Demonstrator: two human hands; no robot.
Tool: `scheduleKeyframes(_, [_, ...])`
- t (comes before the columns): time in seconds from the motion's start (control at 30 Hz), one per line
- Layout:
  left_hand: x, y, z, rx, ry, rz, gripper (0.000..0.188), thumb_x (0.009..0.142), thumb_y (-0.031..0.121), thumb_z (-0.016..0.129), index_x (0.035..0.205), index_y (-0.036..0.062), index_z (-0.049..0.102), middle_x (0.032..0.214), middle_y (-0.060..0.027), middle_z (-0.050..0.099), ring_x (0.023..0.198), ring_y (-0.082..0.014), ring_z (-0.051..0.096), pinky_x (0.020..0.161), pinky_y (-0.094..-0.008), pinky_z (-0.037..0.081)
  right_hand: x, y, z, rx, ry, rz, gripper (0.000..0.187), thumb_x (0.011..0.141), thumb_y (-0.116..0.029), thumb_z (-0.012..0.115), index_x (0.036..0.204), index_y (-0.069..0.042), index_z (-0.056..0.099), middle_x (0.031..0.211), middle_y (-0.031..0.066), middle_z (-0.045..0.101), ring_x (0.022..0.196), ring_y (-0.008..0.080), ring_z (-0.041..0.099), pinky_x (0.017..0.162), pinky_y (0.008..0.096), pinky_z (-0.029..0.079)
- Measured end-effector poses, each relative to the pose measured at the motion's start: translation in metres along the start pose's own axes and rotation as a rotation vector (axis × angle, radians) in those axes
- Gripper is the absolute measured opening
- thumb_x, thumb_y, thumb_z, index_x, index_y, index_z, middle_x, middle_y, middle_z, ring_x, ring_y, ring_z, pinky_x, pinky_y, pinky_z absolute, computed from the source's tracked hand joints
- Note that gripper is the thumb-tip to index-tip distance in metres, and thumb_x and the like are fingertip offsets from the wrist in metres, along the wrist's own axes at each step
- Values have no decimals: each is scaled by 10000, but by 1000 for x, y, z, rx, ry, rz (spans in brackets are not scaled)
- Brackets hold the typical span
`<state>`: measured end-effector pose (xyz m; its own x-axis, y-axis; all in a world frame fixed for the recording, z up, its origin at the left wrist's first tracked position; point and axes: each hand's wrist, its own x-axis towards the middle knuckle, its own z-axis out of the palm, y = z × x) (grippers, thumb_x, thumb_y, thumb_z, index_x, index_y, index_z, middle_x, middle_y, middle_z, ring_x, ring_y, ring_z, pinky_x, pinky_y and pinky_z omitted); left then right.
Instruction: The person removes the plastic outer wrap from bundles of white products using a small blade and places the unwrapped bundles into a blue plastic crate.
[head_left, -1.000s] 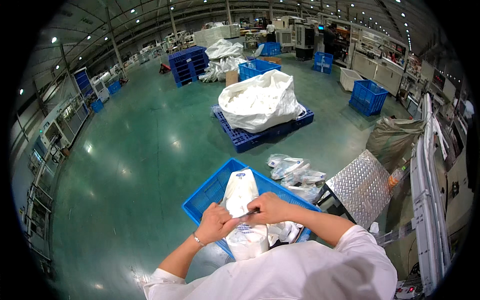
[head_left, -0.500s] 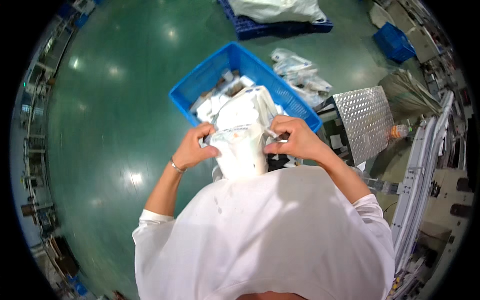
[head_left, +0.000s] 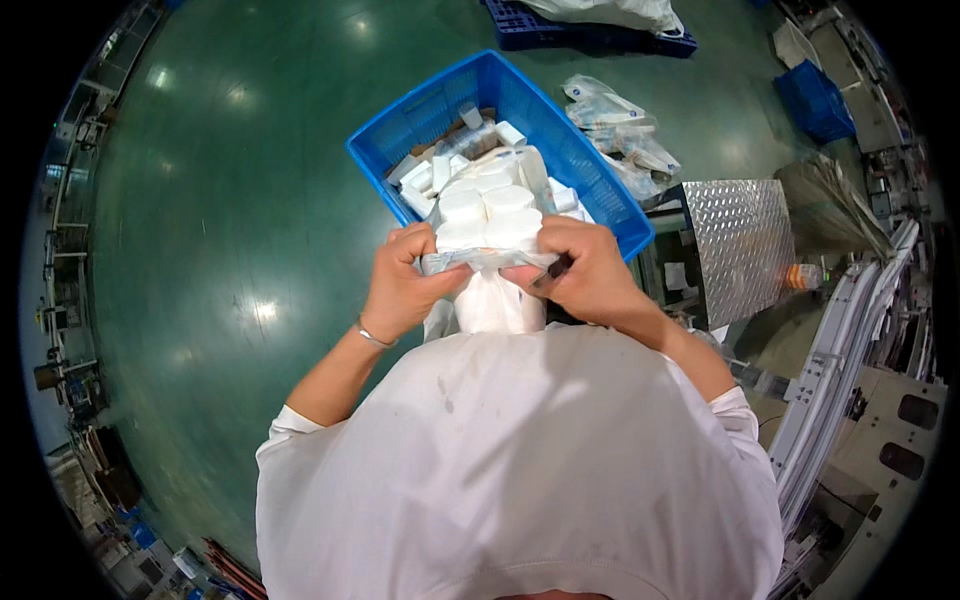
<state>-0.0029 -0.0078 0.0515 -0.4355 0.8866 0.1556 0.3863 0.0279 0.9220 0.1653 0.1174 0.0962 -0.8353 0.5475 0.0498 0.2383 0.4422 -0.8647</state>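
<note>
Close in front of my body is a clear plastic pack of white paper rolls (head_left: 490,212), some rolls showing their rounded ends in rows. My left hand (head_left: 403,285) is closed on the near left edge of the plastic film (head_left: 485,262). At the right end of that edge my right hand (head_left: 592,270) pinches the film; a small dark thing shows by its fingers, too unclear to name. The film is drawn straight between both thumbs. Beyond the pack stands a blue plastic crate (head_left: 592,145) with loose white rolls (head_left: 420,176) in it.
Crumpled plastic bags (head_left: 620,135) lie on the green floor right of the crate. A box with a metal tread-plate top (head_left: 740,245) stands at the right, beside a metal rail (head_left: 825,340). A dark blue pallet (head_left: 590,35) and another blue crate (head_left: 815,100) are farther off.
The film's edge, bunched before, is now stretched between my hands, which have come closer together. More roll ends show in the pack. The view has shifted slightly.
</note>
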Motion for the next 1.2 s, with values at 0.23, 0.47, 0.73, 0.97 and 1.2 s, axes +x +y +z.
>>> scheduleKeyframes(0.23, [-4, -46, 41, 276, 317, 84, 244, 611, 90, 629, 550, 60, 395, 559, -44, 411, 554, -226, 338, 579, -314, 300, -3, 30, 14, -420, -99, -238, 386, 589, -296, 742, 697, -34, 480, 659, 114, 514, 633, 317, 552, 529, 366, 414])
scheduleKeyframes(0.47, [3, -56, 17, -22, -268, -146, 335, 642, 199, 707, 805, 35, 466, 752, -41, 473, 658, -154, 427, 613, -265, 389, -5, 34, 14, -385, -229, 173, 661, 489, -367, 781, 901, 32, 453, 896, 226, 552, 827, 365, 562, 733, 402, 427])
scheduleKeyframes(0.73, [20, -49, 13, 497, -280, 154, 605, 543, 424, 750, 921, 36, 483, 871, -120, 525, 803, -294, 543, 648, -352, 442, 20, 81, 28, -452, 157, -154, 383, 574, -327, 734, 675, -45, 496, 664, 106, 564, 600, 290, 578, 542, 389, 451])
scheduleKeyframes(0.97, [47, -86, 70, 404, 317, -51, 160, 588, 149, 625, 644, 59, 505, 585, -143, 534, 590, -340, 540, 530, -396, 423, 41, 68, 26, -563, 138, 46, 318, 656, -288, 683, 841, -87, 521, 658, 106, 582, 603, 300, 585, 521, 384, 441])
scheduleKeyframes(1.2, [60, -94, 58, -21, 122, -19, 169, 630, 84, 612, 614, 45, 449, 532, -64, 482, 501, -137, 458, 494, -283, 375, 59, 71, 33, -296, -54, 21, 335, 732, -230, 600, 1010, -48, 554, 666, 131, 599, 607, 232, 590, 551, 342, 443])
